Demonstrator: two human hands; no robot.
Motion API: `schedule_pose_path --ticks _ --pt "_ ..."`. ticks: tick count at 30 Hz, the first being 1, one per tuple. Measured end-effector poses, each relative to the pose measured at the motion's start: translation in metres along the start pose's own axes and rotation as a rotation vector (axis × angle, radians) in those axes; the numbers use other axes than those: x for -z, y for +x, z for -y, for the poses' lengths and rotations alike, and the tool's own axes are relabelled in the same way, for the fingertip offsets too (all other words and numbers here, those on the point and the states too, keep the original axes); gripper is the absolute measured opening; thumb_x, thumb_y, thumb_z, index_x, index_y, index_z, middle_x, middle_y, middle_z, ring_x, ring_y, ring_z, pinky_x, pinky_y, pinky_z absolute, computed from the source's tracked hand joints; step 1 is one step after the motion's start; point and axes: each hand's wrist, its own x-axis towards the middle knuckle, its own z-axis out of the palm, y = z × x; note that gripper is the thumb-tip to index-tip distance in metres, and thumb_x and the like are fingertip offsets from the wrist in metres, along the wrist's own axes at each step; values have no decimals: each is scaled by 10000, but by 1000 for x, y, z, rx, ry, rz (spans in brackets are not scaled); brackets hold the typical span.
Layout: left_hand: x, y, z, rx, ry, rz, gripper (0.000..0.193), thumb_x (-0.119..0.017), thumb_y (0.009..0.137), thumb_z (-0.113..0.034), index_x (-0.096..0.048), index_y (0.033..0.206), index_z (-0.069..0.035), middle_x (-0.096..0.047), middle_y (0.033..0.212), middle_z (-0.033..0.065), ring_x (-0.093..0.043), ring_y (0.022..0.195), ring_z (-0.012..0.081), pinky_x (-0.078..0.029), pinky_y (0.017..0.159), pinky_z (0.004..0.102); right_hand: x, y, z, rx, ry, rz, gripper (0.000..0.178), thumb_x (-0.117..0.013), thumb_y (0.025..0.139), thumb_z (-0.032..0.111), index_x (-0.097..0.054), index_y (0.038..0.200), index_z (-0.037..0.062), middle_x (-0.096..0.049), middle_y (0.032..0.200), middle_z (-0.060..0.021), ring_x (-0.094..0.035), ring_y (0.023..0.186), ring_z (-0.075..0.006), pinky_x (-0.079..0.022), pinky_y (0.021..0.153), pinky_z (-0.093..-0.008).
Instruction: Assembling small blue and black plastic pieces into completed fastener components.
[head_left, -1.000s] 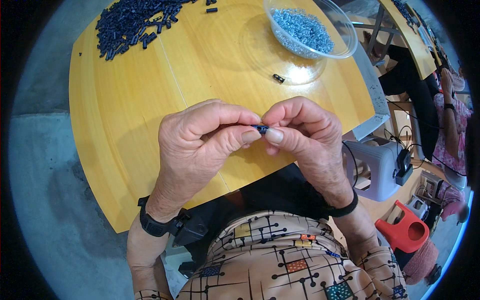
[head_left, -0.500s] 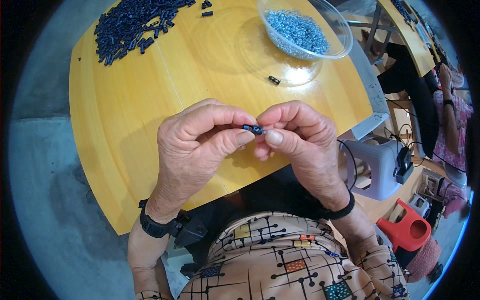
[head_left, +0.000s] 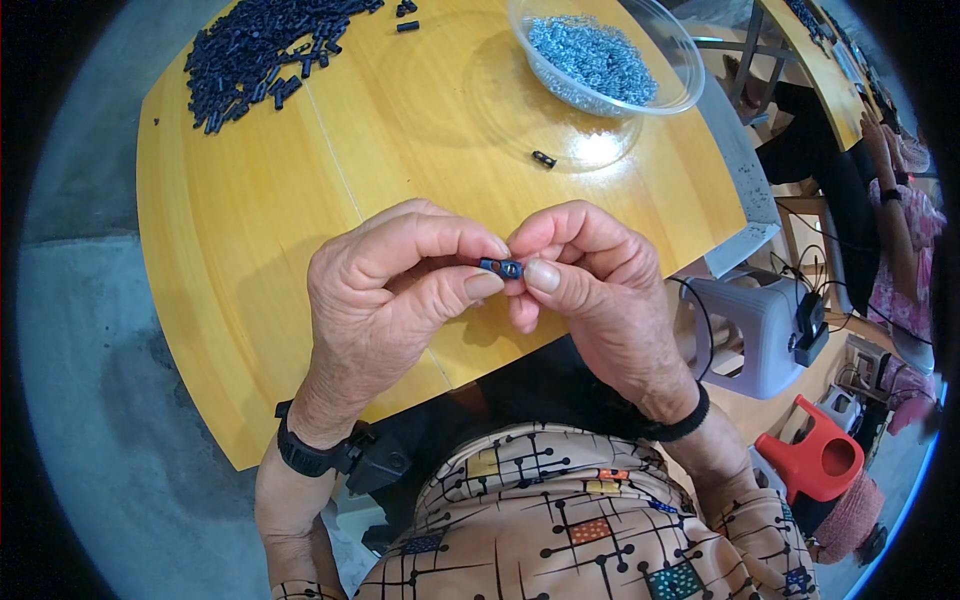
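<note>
The left hand (head_left: 375, 285) pinches a little black tube (head_left: 503, 268). The right hand (head_left: 600, 285) is nearly closed at its end; I can't tell if it grips.

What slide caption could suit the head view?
Left hand pinches a small dark part above the yellow table, right hand at its end.

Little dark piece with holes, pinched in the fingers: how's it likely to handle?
The dark piece is probably stiff: it looks straight, not bent, between the left hand and right hand. Likely light, being small enough for a fingertip pinch. It may slip or roll in a grip, since it looks shiny and roughly tubular.
</note>
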Motion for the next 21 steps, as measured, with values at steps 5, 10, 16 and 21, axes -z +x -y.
schedule_pose_path --ticks 5,10,16,21 --pt "0 1 -1 -21 29 -7 164 -727 734 30 -661 883 11 -646 808 65 -614 749 120 -494 664 219 -1 0 1 -13 3 -14 160 -609 878 37 -594 1029 -15 -646 831 -58 -606 698 -87 -515 661 -219" --pt "2 -1 0 -32 80 34 158 -712 756 13 -637 895 15 -617 867 80 -622 782 150 -506 692 241 -1 0 0 -22 4 -9 159 -611 876 33 -593 1027 -13 -643 830 -54 -604 701 -85 -513 659 -215" --pt "2 -1 -4 -90 211 27 160 -730 733 -2 -647 870 0 -626 839 76 -606 747 148 -477 649 233 -2 1 0 -30 20 -8 163 -615 873 34 -589 1028 -11 -641 833 -50 -602 700 -81 -513 665 -215" --pt "2 0 -6 -149 295 30 159 -744 716 -15 -655 846 -4 -636 807 83 -610 731 152 -475 633 236 0 1 0 -19 3 8 174 -626 865 35 -588 1029 -9 -639 850 -50 -601 705 -82 -515 669 -218"
